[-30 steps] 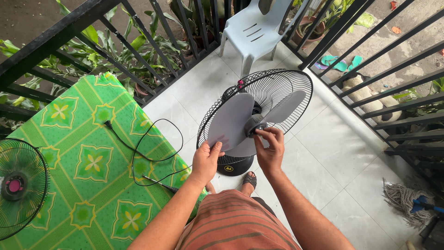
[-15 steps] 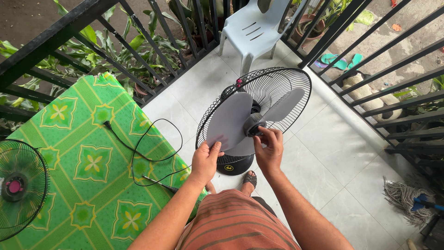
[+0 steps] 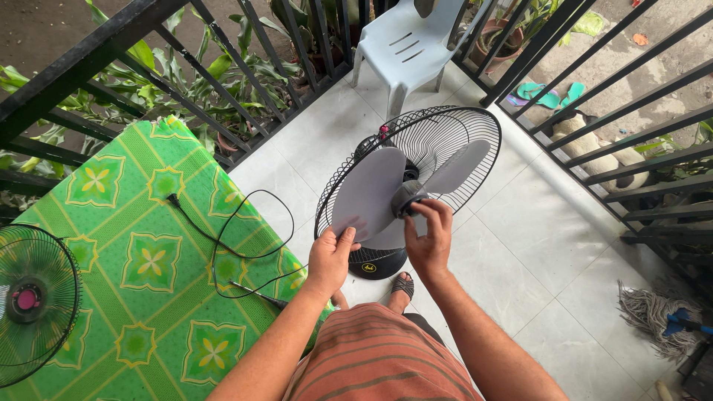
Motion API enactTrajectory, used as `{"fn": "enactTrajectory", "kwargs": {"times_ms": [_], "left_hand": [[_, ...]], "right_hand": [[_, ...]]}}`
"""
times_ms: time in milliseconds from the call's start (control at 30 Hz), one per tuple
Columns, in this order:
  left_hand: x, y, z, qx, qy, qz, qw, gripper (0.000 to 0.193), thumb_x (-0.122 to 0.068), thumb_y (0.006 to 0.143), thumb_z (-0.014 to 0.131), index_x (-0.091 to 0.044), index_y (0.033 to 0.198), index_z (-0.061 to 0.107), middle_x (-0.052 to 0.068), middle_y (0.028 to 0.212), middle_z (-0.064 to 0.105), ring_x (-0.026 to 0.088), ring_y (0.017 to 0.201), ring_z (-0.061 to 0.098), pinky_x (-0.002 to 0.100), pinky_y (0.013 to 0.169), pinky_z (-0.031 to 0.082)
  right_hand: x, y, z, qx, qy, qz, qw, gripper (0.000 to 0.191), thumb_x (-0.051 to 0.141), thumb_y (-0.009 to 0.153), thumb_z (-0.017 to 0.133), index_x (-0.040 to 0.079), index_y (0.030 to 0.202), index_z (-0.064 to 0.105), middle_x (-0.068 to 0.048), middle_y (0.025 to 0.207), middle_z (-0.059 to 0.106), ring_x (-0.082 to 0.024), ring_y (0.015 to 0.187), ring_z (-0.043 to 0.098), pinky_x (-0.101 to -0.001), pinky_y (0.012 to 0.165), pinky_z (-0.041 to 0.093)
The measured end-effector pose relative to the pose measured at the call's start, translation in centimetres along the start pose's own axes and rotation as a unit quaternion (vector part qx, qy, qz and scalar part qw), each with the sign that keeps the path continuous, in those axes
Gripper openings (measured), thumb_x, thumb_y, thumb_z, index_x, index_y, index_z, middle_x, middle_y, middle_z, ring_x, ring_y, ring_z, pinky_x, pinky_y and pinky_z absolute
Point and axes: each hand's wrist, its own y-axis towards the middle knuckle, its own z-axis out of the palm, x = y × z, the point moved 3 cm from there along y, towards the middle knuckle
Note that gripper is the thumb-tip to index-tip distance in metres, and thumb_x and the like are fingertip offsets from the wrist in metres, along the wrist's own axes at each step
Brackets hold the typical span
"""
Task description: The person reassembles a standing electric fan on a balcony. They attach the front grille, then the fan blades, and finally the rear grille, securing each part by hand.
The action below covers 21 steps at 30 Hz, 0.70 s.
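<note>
White floor tiles [image 3: 520, 245] are spreading across a small balcony fenced by black railing bars [image 3: 245, 82], with leafy plants showing behind them. Standing on those tiles just ahead of the person is a black pedestal fan [image 3: 412, 186], its front grille off, its pale grey blades [image 3: 369, 194] bare inside the rear wire cage [image 3: 445, 126]. The left hand [image 3: 330, 256] is resting half open against the lower edge of the nearest blade, thumb and fingertips pinching its rim lightly. The right hand [image 3: 429, 239] is curling around the grey hub cap [image 3: 407, 197] at the centre of the blades, fingers bent and closed on it from below. A sandalled foot [image 3: 402, 286] is showing by the fan's round base [image 3: 376, 263]. To the left, a surface covered with a green patterned cloth [image 3: 134, 252] is carrying a loose black power cord [image 3: 245, 245] and, at its far left edge, a green fan grille [image 3: 33, 304] with a pink centre. A pale plastic chair [image 3: 405, 48] is standing at the far end of the balcony, a grey mop head [image 3: 653, 312] is lying on the tiles at the right, and a pair of teal sandals [image 3: 549, 94] is lying beyond the railing.
</note>
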Motion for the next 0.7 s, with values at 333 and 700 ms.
{"fn": "enactTrajectory", "kwargs": {"times_ms": [333,700], "left_hand": [[-0.4,0.0,-0.1,0.003,-0.003,-0.005,1.000,0.029,-0.024,0.103,0.057,-0.004,0.120,0.070,0.005,0.109,0.077,0.010,0.091,0.073,0.027,0.078,0.063],[-0.1,0.1,-0.1,0.002,-0.007,-0.005,1.000,0.030,-0.024,0.103,0.057,-0.004,0.121,0.068,0.004,0.109,0.077,0.009,0.093,0.073,0.027,0.077,0.063]], "right_hand": [[-1.2,0.1,0.0,-0.002,0.022,0.060,0.998,0.033,0.001,0.086,0.082,0.001,0.114,0.066,-0.011,0.117,0.059,-0.018,0.096,0.062,-0.0306,0.082,0.056],[-0.4,0.4,-0.2,-0.002,0.026,0.033,0.999,0.024,0.000,0.085,0.081,0.005,0.105,0.067,-0.009,0.112,0.065,-0.022,0.101,0.067,-0.0318,0.085,0.057]]}}
